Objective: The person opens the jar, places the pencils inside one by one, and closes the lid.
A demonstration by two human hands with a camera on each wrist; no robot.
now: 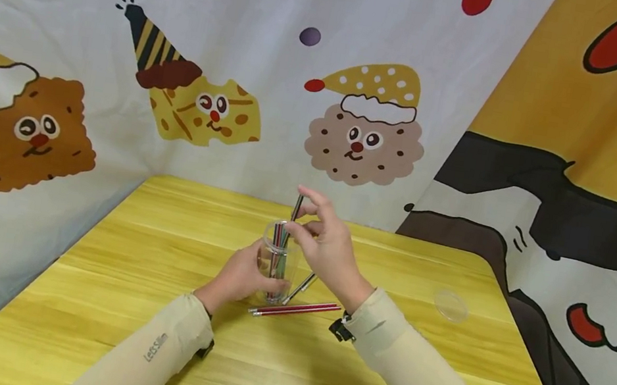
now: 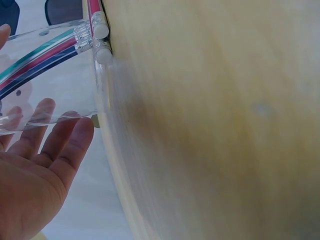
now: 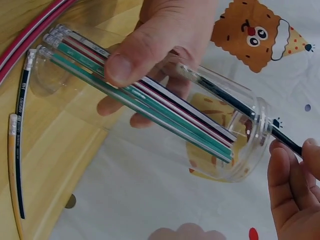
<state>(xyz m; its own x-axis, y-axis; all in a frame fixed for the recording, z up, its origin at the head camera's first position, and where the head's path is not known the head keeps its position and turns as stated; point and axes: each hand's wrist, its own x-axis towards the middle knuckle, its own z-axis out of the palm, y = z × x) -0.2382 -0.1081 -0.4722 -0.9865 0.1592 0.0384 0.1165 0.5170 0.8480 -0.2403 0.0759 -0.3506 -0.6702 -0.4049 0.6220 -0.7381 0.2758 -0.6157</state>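
My left hand [image 1: 239, 275] grips a clear plastic jar [image 3: 245, 165] from its side, thumb across the front. The jar stands on the table in the head view. Several striped pencils [image 3: 150, 107], green, dark red and dark blue, lean inside with their eraser ends at the bottom. Between thumb and fingers, my right hand [image 1: 330, 249] pinches a black pencil [image 3: 225, 95] at the jar's mouth. That pencil's eraser end is inside the jar, and its other end sticks out. In the left wrist view, the left fingers [image 2: 75, 145] lie along the jar wall.
Red pencils [image 1: 297, 310] lie on the wooden table [image 1: 156, 249] in front of the jar. A dark pencil [image 3: 22, 125] and a yellow pencil [image 3: 13, 170] lie beside it. Toward the right is a clear round lid [image 1: 451, 305]. A printed cloth [image 1: 264, 166] hangs behind.
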